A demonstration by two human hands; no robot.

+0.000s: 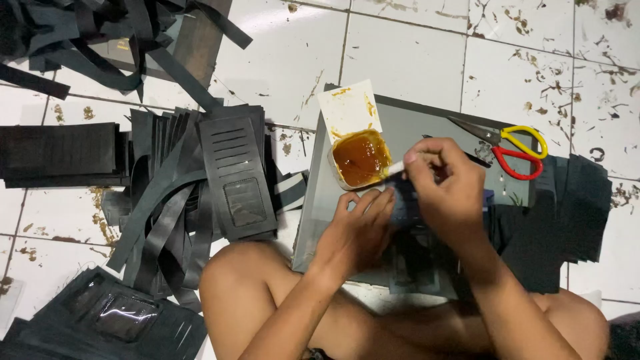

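Sitting on the floor, the person pins a small dark leather-like piece (405,203) at frame centre under the flattened fingers of the left hand (360,230), while the right hand (443,190) pinches a thin white applicator stick (396,168) whose tip hangs just beside the small tub of amber glue (361,158), kept close for dipping. Everything rests on a grey board (427,123) over stained white floor tiles (413,53); yellow-and-red-handled scissors (517,148) lie upper right, stacks of black cut wallet panels (237,177) left.

Two bare arms reach forward over bent bare knees, left hand (360,230) palm down with fingers spread and pressing flat, right hand (443,190) raised a little higher, fingers curled in a tight pinching grip, both hands close together
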